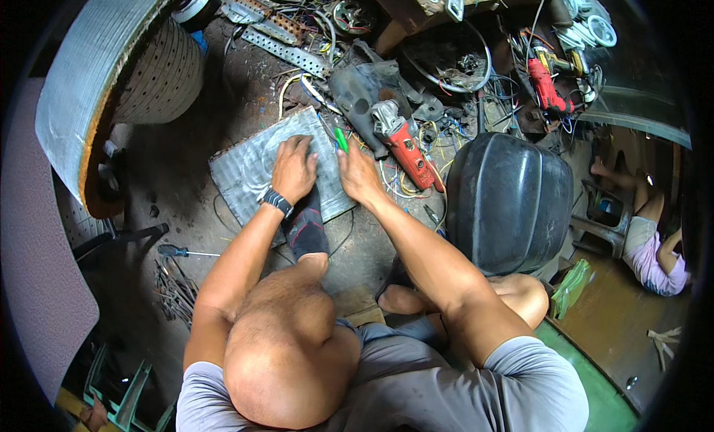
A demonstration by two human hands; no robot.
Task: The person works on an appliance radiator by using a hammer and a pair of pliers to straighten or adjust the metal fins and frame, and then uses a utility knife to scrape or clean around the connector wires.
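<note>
The grey panel (242,175) lies flat on the floor (190,201), in front of the person and turned a little askew. A foot in a dark sock (303,227) reaches over its near part and seems to press it down. The left hand (294,169), with a watch (277,201) on the wrist, is placed on top of the panel; its grip is rather wide, the fingers loosely bent, and nothing is seen inside it. The right hand (360,175) is at the right edge of the panel, with its grip narrow, close to a slim green tool (341,139). The fingers hide the contact, so I cannot tell whether this tool is pinched or lies just beyond them.

To the right of the panel are a red angle grinder (405,146) and, more to the right, a black ribbed shell (509,201). A screwdriver (175,250) lies on the floor to the left.

In my judgement, the step in hand is steadying the panel and handling its upper face. The next move calls for firm pressure from the foot, a sure hold on the green tool if it is used, and left fingers kept away from its point.
</note>
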